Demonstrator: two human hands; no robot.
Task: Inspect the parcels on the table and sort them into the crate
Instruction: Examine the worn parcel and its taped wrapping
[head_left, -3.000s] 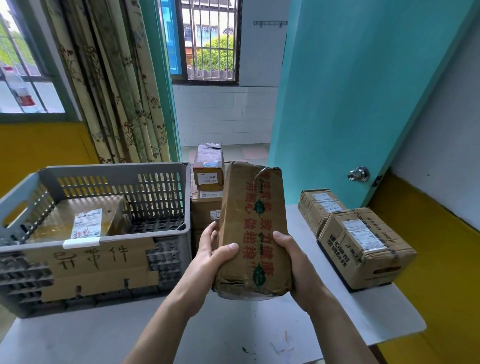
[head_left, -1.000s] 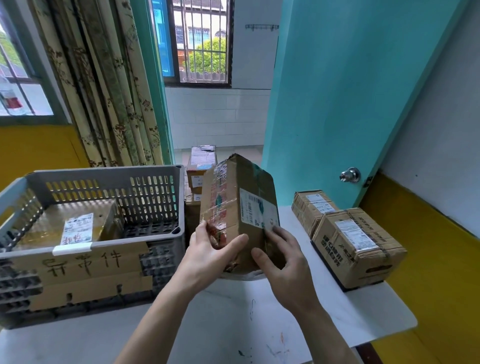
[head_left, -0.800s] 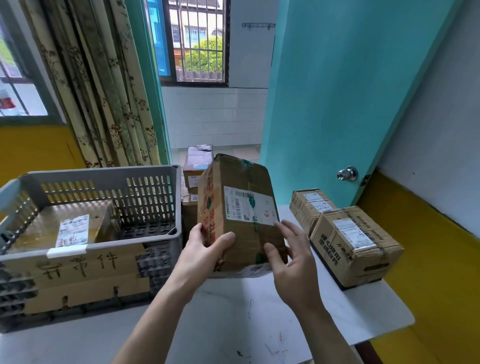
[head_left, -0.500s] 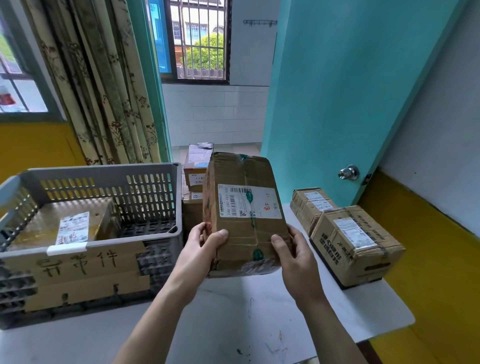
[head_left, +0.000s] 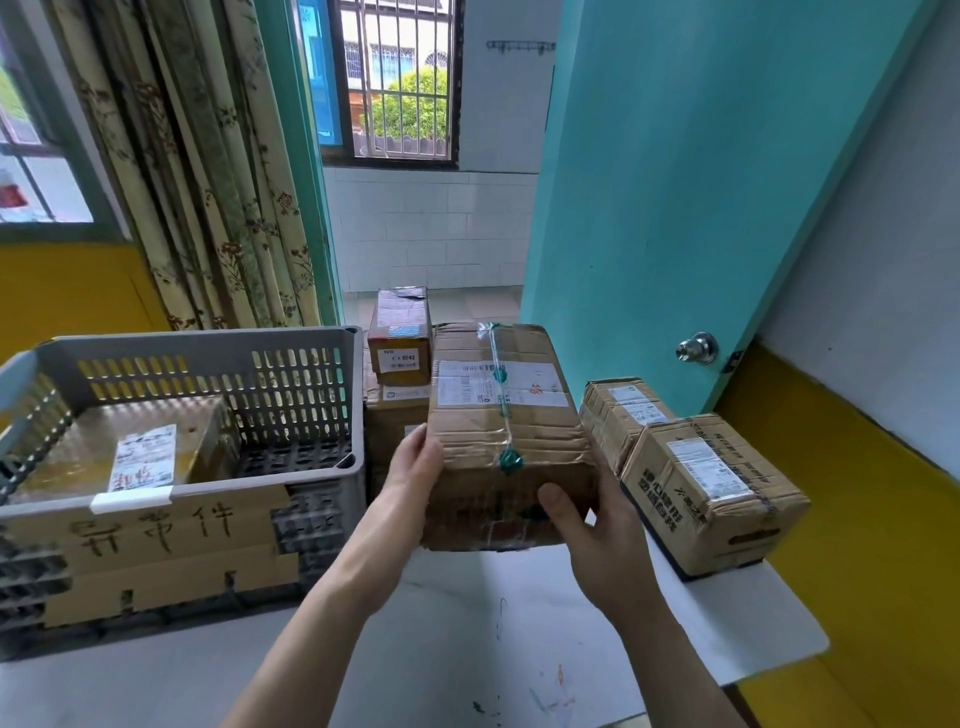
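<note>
I hold a taped brown cardboard parcel (head_left: 506, 431) above the white table (head_left: 457, 634), its face with the white shipping label turned up. My left hand (head_left: 413, 470) grips its left side and my right hand (head_left: 587, 525) grips its lower right corner, thumb on the near face. The grey plastic crate (head_left: 306, 387) stands at the left with a cardboard sign on its front. One flat parcel with a white label (head_left: 130, 452) lies inside it.
Two stacked parcels (head_left: 399, 345) stand behind the held one, beside the crate. Two more boxes (head_left: 711, 488) sit on the table's right side, near its edge. A teal door (head_left: 675, 197) with a knob stands open behind them. Curtains hang behind the crate.
I have turned the parcel over in my hands, from its printed brown face to the side with the shipping label. It now sits lower and flatter, label up.
</note>
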